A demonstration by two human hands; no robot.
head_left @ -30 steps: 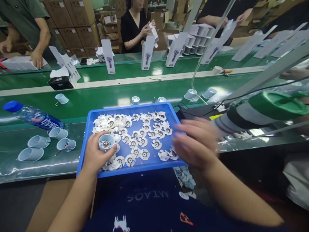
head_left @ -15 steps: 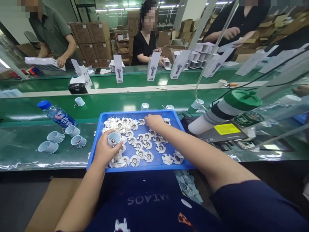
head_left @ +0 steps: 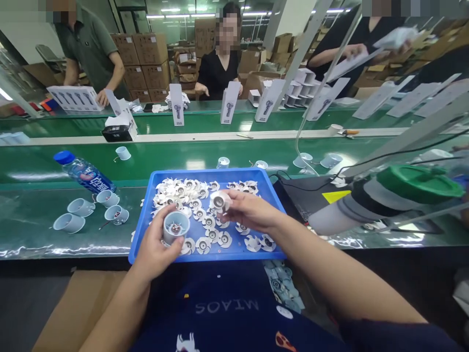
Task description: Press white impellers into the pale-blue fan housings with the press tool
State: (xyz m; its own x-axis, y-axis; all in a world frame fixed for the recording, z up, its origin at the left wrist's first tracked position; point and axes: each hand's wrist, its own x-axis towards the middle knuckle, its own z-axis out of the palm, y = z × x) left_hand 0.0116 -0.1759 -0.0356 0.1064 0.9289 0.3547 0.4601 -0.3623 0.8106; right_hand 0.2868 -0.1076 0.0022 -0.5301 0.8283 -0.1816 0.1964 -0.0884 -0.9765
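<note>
My left hand (head_left: 158,249) is wrapped round a light blue plastic cup-shaped housing (head_left: 176,239), its open end facing up, with a small motor visible inside. Between the fingers of my right hand (head_left: 246,209) is a white fan impeller (head_left: 220,200), held just right of the housing and apart from it. Both hands are over a blue tray (head_left: 146,230) where many more white impellers (head_left: 183,188) lie, heaped at the back left and scattered elsewhere.
Several light blue housings (head_left: 69,223) stand left of the tray beside a blue-capped bottle (head_left: 86,173). More housings (head_left: 223,162) sit behind it on the green conveyor (head_left: 176,154). A green-lidded tumbler (head_left: 366,200) leans at right. Co-workers handle white boxes (head_left: 75,98) across the line.
My right hand has come back from the tray's far side toward me, now with an impeller in its fingers. My left hand holds the housing slightly nearer. The tumbler appears farther right.
</note>
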